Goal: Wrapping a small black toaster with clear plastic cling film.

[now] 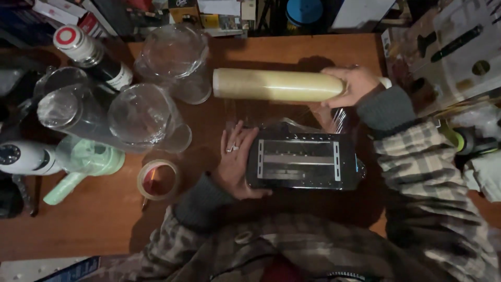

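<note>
— What sits in the middle?

— A flat black rectangular device with a pale slotted panel [303, 159], lying near the front edge of the brown wooden surface [94, 224]. Clear film covers it and bunches at its far side.

— And the hands?

— The left hand [236, 159] lies flat, fingers spread and slightly curled, against the device's left end, a ring on one finger. The right hand [355, 84] is closed around the right end of a long roll of pale yellowish cling film [276, 85], which lies crosswise just beyond the device. A sheet of film runs from the roll down to the device.

— What surrounds them?

— Left of the left hand, a ring of clear adhesive tape [158, 179] rests on the surface. Further left lie several clear glass jugs wrapped in film [141, 117], a mint-green plastic appliance [86, 159] and a dark bottle with a red and white cap [91, 55]. Another wrapped clear glass vessel [175, 55] stands beyond the roll's left end. On the right side, well apart, is a cardboard sheet printed with tool shapes [454, 52].

— The sleeves?

— Plaid, with grey knit cuffs.
</note>
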